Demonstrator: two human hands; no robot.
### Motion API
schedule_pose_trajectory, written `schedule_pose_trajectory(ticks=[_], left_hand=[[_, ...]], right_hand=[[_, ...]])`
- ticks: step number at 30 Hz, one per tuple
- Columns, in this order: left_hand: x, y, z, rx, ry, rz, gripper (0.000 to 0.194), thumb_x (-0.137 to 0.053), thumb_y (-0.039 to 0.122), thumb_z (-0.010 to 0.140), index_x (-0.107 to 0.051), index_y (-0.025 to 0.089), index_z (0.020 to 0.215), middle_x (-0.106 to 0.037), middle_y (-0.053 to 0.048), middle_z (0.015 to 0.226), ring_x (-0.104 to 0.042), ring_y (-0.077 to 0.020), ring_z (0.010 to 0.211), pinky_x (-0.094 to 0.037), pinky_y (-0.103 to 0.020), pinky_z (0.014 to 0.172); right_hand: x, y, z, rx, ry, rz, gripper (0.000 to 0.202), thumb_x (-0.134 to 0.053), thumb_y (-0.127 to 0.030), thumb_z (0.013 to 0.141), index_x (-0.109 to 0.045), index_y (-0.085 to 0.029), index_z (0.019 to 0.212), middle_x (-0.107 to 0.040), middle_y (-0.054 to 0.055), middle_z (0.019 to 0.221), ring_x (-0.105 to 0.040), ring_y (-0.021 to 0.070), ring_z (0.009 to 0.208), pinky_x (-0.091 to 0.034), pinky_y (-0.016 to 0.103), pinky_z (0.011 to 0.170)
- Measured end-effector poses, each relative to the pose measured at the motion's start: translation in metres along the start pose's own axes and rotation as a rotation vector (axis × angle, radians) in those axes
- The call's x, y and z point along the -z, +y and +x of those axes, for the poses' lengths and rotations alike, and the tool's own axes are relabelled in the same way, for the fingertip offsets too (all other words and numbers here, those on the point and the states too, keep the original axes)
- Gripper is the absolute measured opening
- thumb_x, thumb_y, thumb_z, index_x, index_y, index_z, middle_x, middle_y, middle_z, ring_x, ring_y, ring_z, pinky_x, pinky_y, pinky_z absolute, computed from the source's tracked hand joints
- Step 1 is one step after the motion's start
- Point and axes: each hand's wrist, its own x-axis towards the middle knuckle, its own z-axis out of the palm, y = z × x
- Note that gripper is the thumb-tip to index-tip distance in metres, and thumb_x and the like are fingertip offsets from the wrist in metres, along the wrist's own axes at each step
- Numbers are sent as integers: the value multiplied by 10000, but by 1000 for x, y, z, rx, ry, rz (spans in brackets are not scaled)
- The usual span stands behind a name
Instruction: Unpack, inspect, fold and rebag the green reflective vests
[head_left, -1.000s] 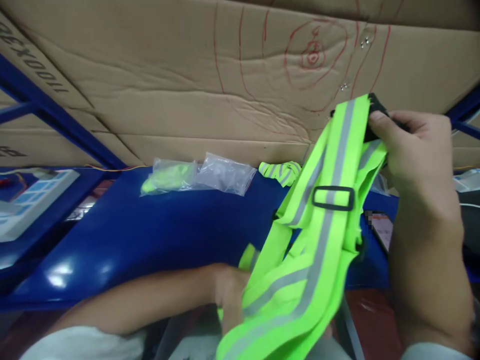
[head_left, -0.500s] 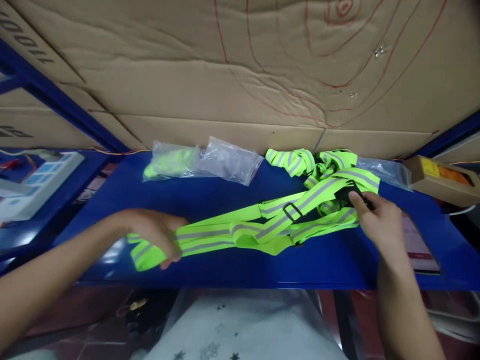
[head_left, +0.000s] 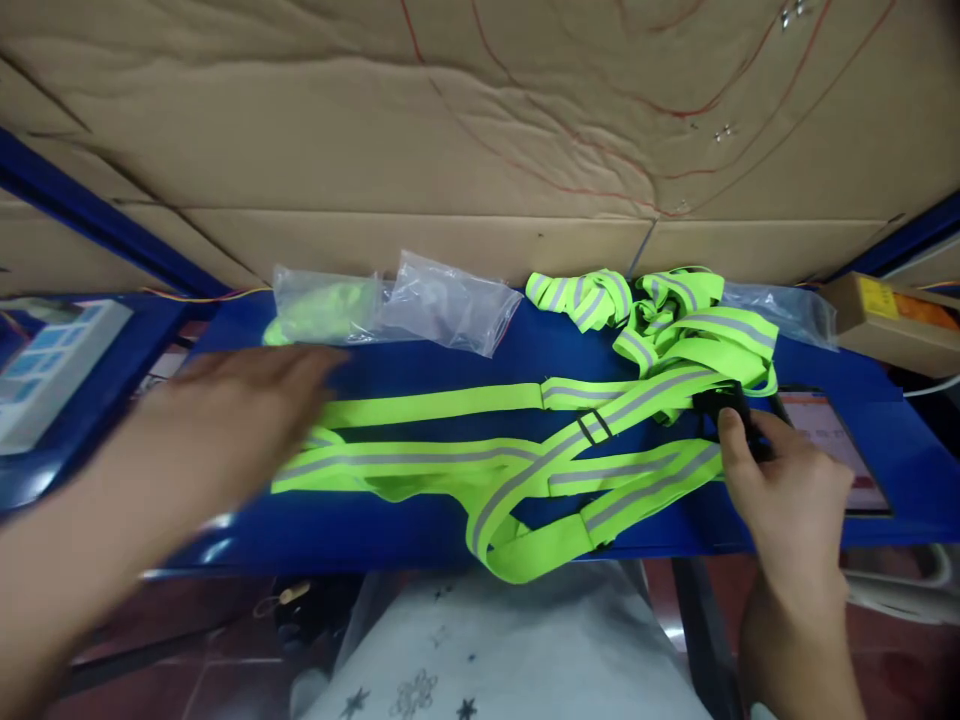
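A neon-yellow reflective strap harness (head_left: 420,453) with grey stripes lies spread across the blue table, its strands looped and crossing. Between the thumb and fingers of my right hand (head_left: 787,480) is a black buckle (head_left: 724,402) at the harness's right end; the fingers hide part of it. A black slider (head_left: 595,427) sits on one crossing strand. My left hand (head_left: 247,400) is over the harness's left end, smeared by motion, and I cannot make out whether its fingers touch the strap. Behind the buckle, more bunched neon straps (head_left: 660,315) are heaped.
At the back lie a clear bag with a neon item (head_left: 322,310) and another clear bag (head_left: 450,305). A phone-like screen (head_left: 836,450) and a cardboard box (head_left: 892,315) are on the right. Cardboard (head_left: 337,140) walls the back. The blue table's front edge (head_left: 420,567) is near my lap.
My left hand has gone from gripping the strap's left end to a blurred position higher and further left. The strands have spread apart and sagged toward me. My right hand keeps the buckle.
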Motion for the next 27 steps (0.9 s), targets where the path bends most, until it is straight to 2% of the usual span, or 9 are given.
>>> schedule_pose_trajectory(ticks=[2,4,6,7,10,13,18,23,27], left_hand=[[-43,37,-5,-205,56,124,463,-575,393,972,-572,363,1434,-717,-24,1343,-573,-321,1388,-549,-496,1048],[-87,62,-14,-382,-113,202,615,-671,485,925,-505,333,1497,-530,-128,1566,-546,-383,1407,-515,-588,1090],[-118,68,-19,-382,-257,293,798,-731,622,847,-455,334,1538,-400,-149,1652,-457,-445,1470,-477,-623,1119],[-127,64,-20,-309,-312,370,849,-762,564,853,-397,314,1578,-373,-148,1668,-424,-443,1494,-458,-624,1140],[-130,38,-17,-183,-382,504,755,-727,416,928,-382,285,1587,-448,-110,1634,-456,-393,1482,-475,-579,1131],[-120,22,-16,-160,-324,597,544,-623,379,999,-487,276,1516,-525,-80,1579,-512,-352,1438,-468,-564,1132],[-137,48,-22,-239,-84,698,413,-500,177,988,-577,115,1390,-467,-198,1599,-423,-373,1502,-146,-655,1283],[-185,91,-1,-521,-104,414,618,-535,460,1007,-440,145,1530,-280,-258,1680,-281,-375,1582,-123,-600,1293],[-211,94,33,-436,-93,309,934,-482,709,970,-196,149,1659,-216,-249,1706,-203,-391,1604,-193,-625,1271]], right_hand=[[2,-2,-4,-9,3,-12,376,-487,-568,985,-671,-255,884,-640,119,653,-669,397,683,-380,421,614],[4,-1,-7,-24,10,-10,416,-486,-571,987,-724,-232,957,-671,144,691,-684,405,705,-397,430,617],[6,5,-10,-41,-8,-4,448,-491,-587,986,-747,-219,998,-692,154,718,-692,399,715,-415,428,616],[6,10,-12,-52,-27,-3,464,-494,-600,985,-751,-215,1012,-696,149,716,-693,391,715,-422,421,617],[0,26,-21,-74,-60,36,526,-511,-648,972,-756,-190,1057,-710,116,725,-698,342,724,-445,380,635],[-12,34,-33,-35,-76,162,533,-509,-627,988,-738,-183,1175,-748,102,882,-702,278,800,-478,340,701],[-26,26,-43,87,-132,315,469,-456,-522,1042,-661,-178,1285,-707,118,1107,-670,267,1010,-501,357,865],[-28,20,-42,78,-182,356,449,-376,-486,1072,-642,-167,1242,-675,132,1131,-637,279,1066,-476,391,914],[-25,25,-44,-20,-259,496,409,-431,-500,1054,-676,-190,1161,-696,80,1041,-635,239,964,-477,342,854]])
